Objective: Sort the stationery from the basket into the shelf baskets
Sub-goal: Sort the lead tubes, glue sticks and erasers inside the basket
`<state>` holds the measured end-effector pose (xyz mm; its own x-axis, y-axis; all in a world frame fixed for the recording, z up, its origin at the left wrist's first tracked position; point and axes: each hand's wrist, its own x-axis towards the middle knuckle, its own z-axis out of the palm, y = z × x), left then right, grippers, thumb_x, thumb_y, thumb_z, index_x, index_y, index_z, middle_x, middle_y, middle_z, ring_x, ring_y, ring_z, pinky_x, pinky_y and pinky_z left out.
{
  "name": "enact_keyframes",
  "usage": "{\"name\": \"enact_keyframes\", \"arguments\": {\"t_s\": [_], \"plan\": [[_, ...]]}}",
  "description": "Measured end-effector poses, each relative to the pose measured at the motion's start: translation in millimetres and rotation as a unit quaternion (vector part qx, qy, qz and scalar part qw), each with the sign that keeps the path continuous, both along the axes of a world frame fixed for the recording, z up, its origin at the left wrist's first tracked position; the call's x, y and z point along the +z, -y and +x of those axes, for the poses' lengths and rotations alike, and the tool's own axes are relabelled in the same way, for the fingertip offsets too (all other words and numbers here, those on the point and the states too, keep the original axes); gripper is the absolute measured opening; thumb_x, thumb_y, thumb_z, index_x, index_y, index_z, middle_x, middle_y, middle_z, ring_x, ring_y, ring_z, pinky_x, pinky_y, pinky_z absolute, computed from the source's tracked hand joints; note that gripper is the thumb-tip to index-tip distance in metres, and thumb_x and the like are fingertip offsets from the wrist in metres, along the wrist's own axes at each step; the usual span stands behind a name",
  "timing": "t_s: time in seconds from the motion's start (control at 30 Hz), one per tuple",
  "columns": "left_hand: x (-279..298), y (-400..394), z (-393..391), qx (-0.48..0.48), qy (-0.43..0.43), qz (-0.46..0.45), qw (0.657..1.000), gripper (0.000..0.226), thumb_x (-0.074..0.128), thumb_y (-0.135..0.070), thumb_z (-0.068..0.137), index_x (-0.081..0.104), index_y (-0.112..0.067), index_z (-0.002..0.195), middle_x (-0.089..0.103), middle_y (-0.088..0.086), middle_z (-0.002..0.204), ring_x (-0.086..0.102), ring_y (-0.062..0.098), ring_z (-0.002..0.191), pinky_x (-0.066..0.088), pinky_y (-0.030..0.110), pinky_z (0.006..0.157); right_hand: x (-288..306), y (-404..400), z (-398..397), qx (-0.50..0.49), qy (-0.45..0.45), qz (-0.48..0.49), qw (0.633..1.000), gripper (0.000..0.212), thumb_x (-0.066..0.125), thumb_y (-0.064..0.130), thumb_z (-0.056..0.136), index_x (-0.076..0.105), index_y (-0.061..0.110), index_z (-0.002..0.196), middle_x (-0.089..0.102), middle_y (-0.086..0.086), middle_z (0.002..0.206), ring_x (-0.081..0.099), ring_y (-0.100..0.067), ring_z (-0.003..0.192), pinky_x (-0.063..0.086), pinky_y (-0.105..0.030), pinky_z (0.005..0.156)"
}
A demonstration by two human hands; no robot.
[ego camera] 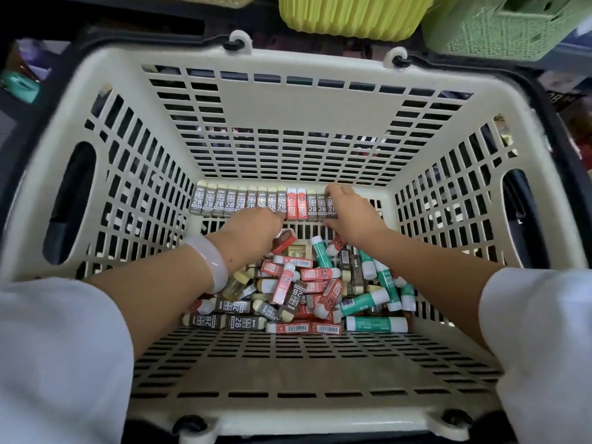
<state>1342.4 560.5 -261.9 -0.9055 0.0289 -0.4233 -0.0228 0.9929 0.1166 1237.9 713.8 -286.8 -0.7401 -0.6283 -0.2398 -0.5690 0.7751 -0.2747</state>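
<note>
Against the far wall of the cream basket [298,100], on its slotted floor, stands a neat row of erasers [256,203]: mostly grey-brown sleeves marked 2B, with two red ones [296,203] set among them toward the right. Nearer the person than that row, a loose heap of stationery [307,290] covers the middle of the basket floor: grey 2B erasers, red-sleeved erasers and green-and-white glue sticks [376,324] lying at all angles.

Both arms reach down into the basket over the heap. The left hand [253,233] rests at the lower edge of the row, its fingers curled downward; whether they grip an eraser cannot be told, since the back of the hand hides them. The right hand [347,213] lies on the right end of the row, fingers bent over the tops of the last erasers there and thumb against their lower edge. A pale bangle [208,261] circles the left wrist.

Beyond the basket's far rim hang a yellow-green ribbed container [352,14] and a green woven shelf basket [509,30].
</note>
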Motion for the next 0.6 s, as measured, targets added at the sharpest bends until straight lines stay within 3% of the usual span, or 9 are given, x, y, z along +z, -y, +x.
{"name": "enact_keyframes", "arguments": {"t_s": [0.1, 0.2, 0.27, 0.33, 0.4, 0.5, 0.6], "plan": [[13.6, 11.3, -1.1, 0.054, -0.021, 0.029, 0.998, 0.025, 0.047, -0.001, 0.086, 0.051, -0.002, 0.11, 0.056, 0.01, 0.086, 0.057, 0.025, 0.076, 0.051, 0.033, 0.064, 2.3, 3.0, 0.3, -0.002, -0.003, 0.01, 1.0, 0.04, 0.065, 0.016, 0.084, 0.04, 0.01, 0.115, 0.05, -0.013, 0.117, 0.057, -0.031, 0.095, 0.044, -0.033, 0.07], [24.2, 16.7, -3.0, 0.152, -0.058, 0.124, 0.979, 0.018, 0.056, -0.01, 0.086, 0.057, -0.001, 0.102, 0.059, 0.012, 0.091, 0.06, 0.027, 0.083, 0.05, 0.033, 0.069, 9.2, 3.1, -0.1, -0.006, -0.006, 0.028, 1.0, 0.04, 0.064, 0.021, 0.085, 0.044, 0.01, 0.117, 0.049, -0.009, 0.119, 0.054, -0.026, 0.101, 0.047, -0.034, 0.08], [26.8, 11.4, -4.1, 0.208, -0.065, 0.197, 0.956, 0.017, 0.061, -0.015, 0.085, 0.06, -0.005, 0.098, 0.055, 0.005, 0.088, 0.056, 0.021, 0.083, 0.046, 0.029, 0.068, 19.6, 6.4, 2.8, -0.046, 0.022, -0.045, 0.998, 0.032, 0.061, 0.028, 0.088, 0.051, 0.011, 0.113, 0.05, -0.003, 0.111, 0.052, -0.018, 0.096, 0.046, -0.027, 0.081], [24.0, 2.5, -4.9, 0.256, -0.075, 0.259, 0.928, 0.012, 0.064, -0.018, 0.084, 0.059, -0.011, 0.092, 0.054, -0.001, 0.079, 0.053, 0.016, 0.076, 0.042, 0.024, 0.06, 33.3, 12.6, 9.9, -0.114, 0.205, -0.192, 0.953, 0.021, 0.055, 0.031, 0.091, 0.057, 0.014, 0.103, 0.059, 0.001, 0.096, 0.057, -0.009, 0.082, 0.047, -0.018, 0.071], [19.9, -5.2, -6.3, 0.287, -0.092, 0.306, 0.903, 0.013, 0.065, -0.018, 0.083, 0.054, -0.015, 0.086, 0.051, -0.006, 0.071, 0.049, 0.01, 0.067, 0.039, 0.017, 0.056, 42.8, 17.2, 19.8, -0.154, 0.387, -0.293, 0.861, 0.012, 0.055, 0.025, 0.092, 0.057, 0.015, 0.099, 0.065, -0.001, 0.084, 0.063, -0.008, 0.073, 0.053, -0.018, 0.067], [15.5, -8.3, -8.1, 0.279, -0.115, 0.339, 0.891, 0.013, 0.064, -0.016, 0.085, 0.052, -0.016, 0.089, 0.049, -0.011, 0.074, 0.046, 0.001, 0.065, 0.038, 0.008, 0.049, 44.1, 15.2, 20.6, -0.193, 0.414, -0.333, 0.825, 0.006, 0.058, 0.009, 0.089, 0.054, 0.012, 0.091, 0.063, -0.007, 0.073, 0.061, -0.009, 0.06, 0.053, -0.018, 0.062], [8.7, 0.4, -2.9, 0.23, -0.11, 0.278, 0.926, 0.009, 0.058, -0.015, 0.089, 0.055, -0.012, 0.097, 0.057, -0.003, 0.087, 0.053, 0.008, 0.071, 0.043, 0.016, 0.058, 38.7, 4.6, 6.6, -0.3, 0.341, -0.311, 0.835, 0.015, 0.06, 0.009, 0.088, 0.048, 0.014, 0.079, 0.06, -0.007, 0.08, 0.06, -0.012, 0.069, 0.054, -0.024, 0.07]]}}
